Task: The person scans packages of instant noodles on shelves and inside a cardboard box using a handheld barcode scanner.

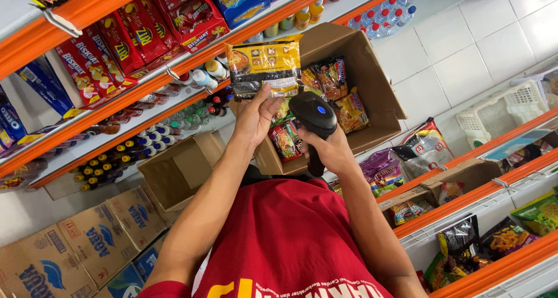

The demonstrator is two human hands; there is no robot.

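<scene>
Noodle packet (264, 65) in left fingers (256, 109), scanner (314, 120) beside

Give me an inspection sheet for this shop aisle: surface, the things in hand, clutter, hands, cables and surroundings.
Surface: white tiled floor; an open cardboard box sits below the hands.
Job's things: yellow and black noodle packet; black handheld scanner; more snack packets in the cardboard box.
Clutter: empty small box, stacked cartons, white basket.
Grippers: left hand grips the noodle packet; right hand grips the black handheld scanner, close beside the packet.
Cables: nothing seen.
Surroundings: orange-edged shelves of biscuits, bottles and snacks on both sides.
</scene>
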